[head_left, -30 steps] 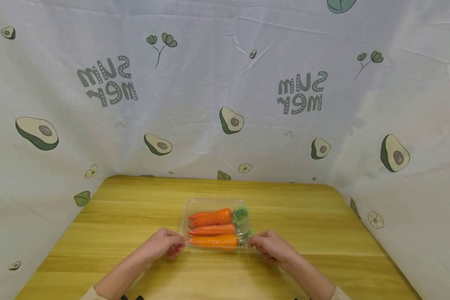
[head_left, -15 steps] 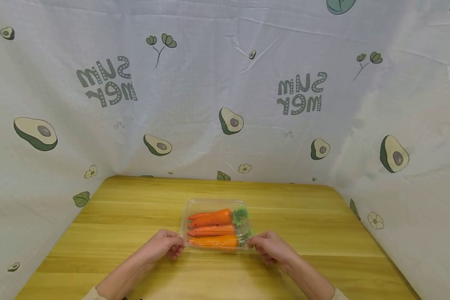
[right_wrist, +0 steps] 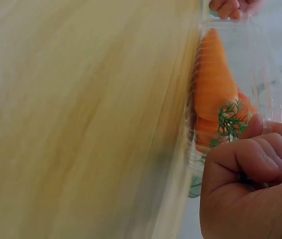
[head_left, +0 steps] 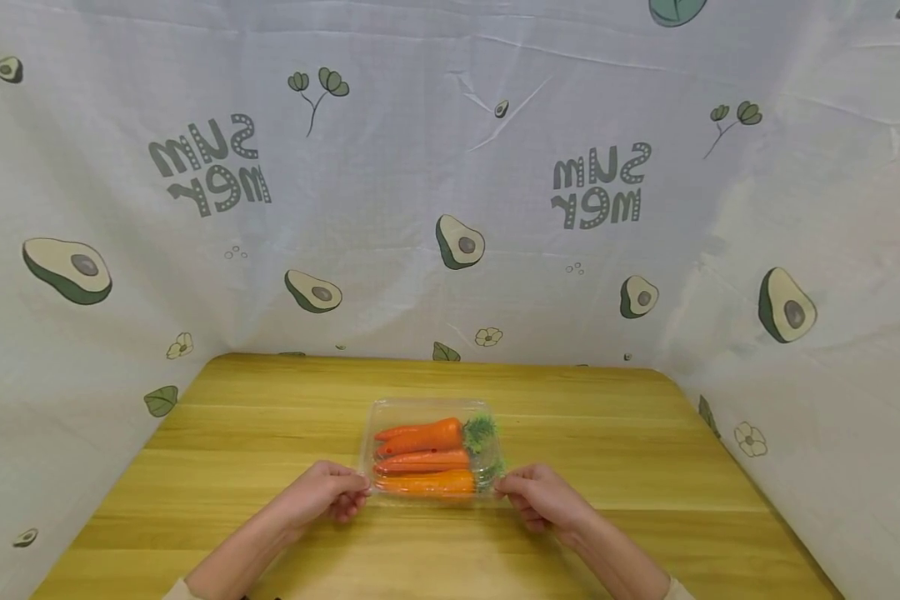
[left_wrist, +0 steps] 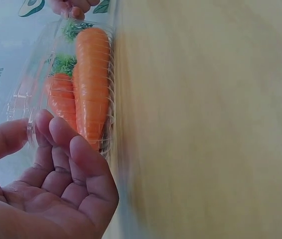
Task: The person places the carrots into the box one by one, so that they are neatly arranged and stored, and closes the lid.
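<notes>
A clear plastic box (head_left: 412, 410) sits on the wooden table with several orange carrots (head_left: 423, 437) inside, their green tops toward the right. My left hand (head_left: 324, 495) pinches the box's near left corner between thumb and curled fingers. At the near right corner my right hand (head_left: 543, 498) pinches the rim in the same way. In the left wrist view the thumb and index finger meet at the box's clear edge (left_wrist: 30, 130). The right wrist view has the ribbed side wall (right_wrist: 193, 99) standing beside the table surface. Whether a lid is latched cannot be made out.
The wooden table (head_left: 615, 467) spreads to both sides of the box. A white cloth (head_left: 390, 150) printed with avocados and mirrored lettering hangs behind it and along both sides.
The box and both hands keep their places, with the hands still at its near corners. Only the whole head view has shifted very slightly.
</notes>
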The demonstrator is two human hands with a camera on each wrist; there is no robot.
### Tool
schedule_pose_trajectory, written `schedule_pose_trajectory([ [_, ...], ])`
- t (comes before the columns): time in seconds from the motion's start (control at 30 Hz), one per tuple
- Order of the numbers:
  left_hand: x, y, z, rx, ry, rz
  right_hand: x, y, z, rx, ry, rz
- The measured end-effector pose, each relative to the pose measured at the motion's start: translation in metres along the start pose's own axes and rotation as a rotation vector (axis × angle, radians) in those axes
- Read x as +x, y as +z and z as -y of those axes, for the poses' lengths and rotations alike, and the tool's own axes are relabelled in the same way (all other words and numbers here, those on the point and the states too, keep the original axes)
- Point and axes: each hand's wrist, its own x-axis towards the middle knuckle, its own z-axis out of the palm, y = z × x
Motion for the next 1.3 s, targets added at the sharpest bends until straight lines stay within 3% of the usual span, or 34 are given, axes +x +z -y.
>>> schedule_pose_trajectory([
  [0.53,0.0005,0.0017,-0.0004,0.000,-0.011,0.000,0.0006,0.0021,-0.0024,0.063,-0.030,0.026],
  [0.93,0.0002,0.0004,-0.0006,-0.004,-0.008,0.012,0.0030,-0.0047,-0.0052,0.078,0.009,0.052],
  [1.3,-0.0002,-0.0007,0.0007,0.013,-0.015,-0.011,0.0011,-0.0035,-0.0039,0.089,0.014,0.018],
])
